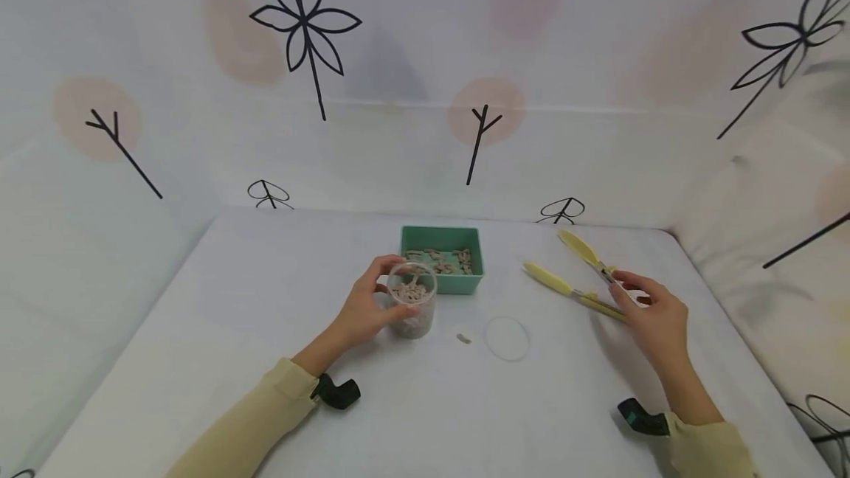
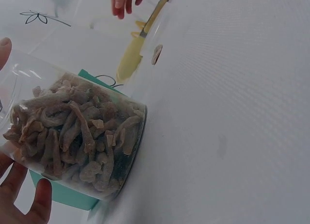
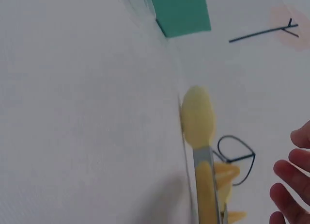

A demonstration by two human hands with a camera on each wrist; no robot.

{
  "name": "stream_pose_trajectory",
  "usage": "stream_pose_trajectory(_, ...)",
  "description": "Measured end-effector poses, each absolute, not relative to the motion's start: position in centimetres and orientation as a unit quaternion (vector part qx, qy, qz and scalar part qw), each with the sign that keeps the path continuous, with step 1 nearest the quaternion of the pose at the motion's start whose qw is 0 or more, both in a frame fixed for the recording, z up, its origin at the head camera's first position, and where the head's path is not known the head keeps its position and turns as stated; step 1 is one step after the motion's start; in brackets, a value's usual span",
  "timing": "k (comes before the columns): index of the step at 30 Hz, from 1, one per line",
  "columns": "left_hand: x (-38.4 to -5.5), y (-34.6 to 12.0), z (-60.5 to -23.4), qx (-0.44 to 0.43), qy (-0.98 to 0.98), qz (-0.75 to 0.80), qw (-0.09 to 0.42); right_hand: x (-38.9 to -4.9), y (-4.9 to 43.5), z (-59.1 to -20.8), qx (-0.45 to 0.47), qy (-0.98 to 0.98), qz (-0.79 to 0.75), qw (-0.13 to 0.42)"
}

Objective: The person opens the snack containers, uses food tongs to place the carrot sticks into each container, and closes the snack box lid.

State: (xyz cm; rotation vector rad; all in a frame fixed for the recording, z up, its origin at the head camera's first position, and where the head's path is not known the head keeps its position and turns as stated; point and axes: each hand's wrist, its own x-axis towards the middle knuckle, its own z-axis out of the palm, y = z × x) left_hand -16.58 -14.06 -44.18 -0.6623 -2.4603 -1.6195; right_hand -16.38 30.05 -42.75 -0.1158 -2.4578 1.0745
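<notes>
My left hand [image 1: 361, 308] holds a clear jar [image 1: 413, 319], its thumb and fingers around the sides. Short, wrinkled brown dried pieces [image 2: 80, 132] fill much of the jar, seen through its wall in the left wrist view. Over on the right, my right hand [image 1: 654, 316] hovers beside a pair of yellow-tipped tongs [image 1: 551, 279], its fingers loosely bent. In the right wrist view a gap shows between those fingers [image 3: 290, 173] and the tongs. The tongs have metal arms with yellow grips and lie with their two arms spread apart.
Behind the jar stands a green rectangular tray [image 1: 458, 285] with several brown pieces inside. A single brown piece [image 1: 463, 338] and a clear round lid [image 1: 507, 338] lie on the white table [image 1: 465, 419]. Patterned white cloth [image 1: 398, 146] rises behind the table.
</notes>
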Motion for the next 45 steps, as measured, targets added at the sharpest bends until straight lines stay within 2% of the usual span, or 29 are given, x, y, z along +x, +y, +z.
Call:
stream_pose_trajectory(4, -16.6, -14.2, -44.4, -0.218, -0.816, -0.532, 0.061, -15.6, 27.4, -42.4, 0.02, -0.894, 0.411, 0.176)
stream_pose_trajectory(10, -16.7, -14.2, -44.4, -0.218, -0.814, -0.535, 0.059, -14.5, 23.8, -43.3, 0.115, -0.888, 0.442, 0.047)
stream_pose_trajectory(14, -16.7, -14.1, -44.3, -0.215, -0.815, -0.534, 0.059, -14.1, 22.0, -44.4, 0.145, -0.86, 0.488, -0.044)
stream_pose_trajectory(16, -16.7, -14.0, -44.3, -0.216, -0.814, -0.537, 0.058, -13.9, 21.4, -44.8, 0.156, -0.852, 0.496, -0.069)
stream_pose_trajectory(20, -16.8, -13.9, -44.3, -0.217, -0.808, -0.544, 0.057, -13.9, 20.9, -45.6, 0.183, -0.852, 0.485, -0.074)
stream_pose_trajectory(30, -16.8, -14.0, -44.3, -0.218, -0.816, -0.532, 0.064, -13.8, 20.5, -46.3, 0.213, -0.886, 0.412, -0.019)
stream_pose_trajectory(34, -15.5, -13.7, -41.8, -0.217, -0.819, -0.529, 0.054, -13.8, 20.3, -45.5, 0.212, -0.887, 0.409, -0.01)
stream_pose_trajectory(37, -14.7, -13.3, -40.4, -0.21, -0.82, -0.531, 0.041, -13.9, 20.2, -44.7, 0.214, -0.887, 0.409, -0.019)
stream_pose_trajectory(45, -16.4, -14.0, -43.4, -0.215, -0.822, -0.526, 0.042, -13.8, 18.9, -42.0, 0.249, -0.833, 0.486, -0.092)
